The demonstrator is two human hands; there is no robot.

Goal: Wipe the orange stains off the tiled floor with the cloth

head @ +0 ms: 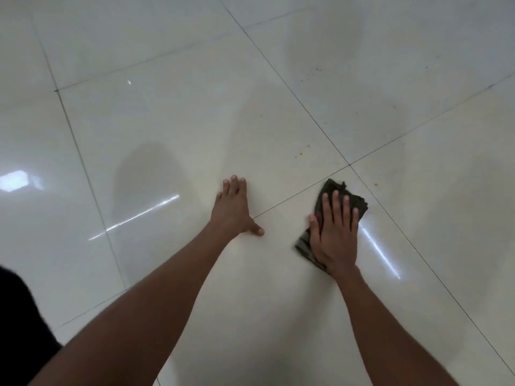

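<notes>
My right hand lies flat, fingers spread, pressing a dark crumpled cloth onto the glossy white tiled floor, just below a grout line. My left hand rests palm-down on the bare tile to the left of it, holding nothing. Small orange stains dot the tile beyond the cloth. Another orange speck sits to the right of the cloth. Fainter specks lie farther away.
Dark grout lines cross just beyond the cloth. Bright light reflections streak the floor at left and beside my right hand. A dark piece of clothing fills the lower left corner.
</notes>
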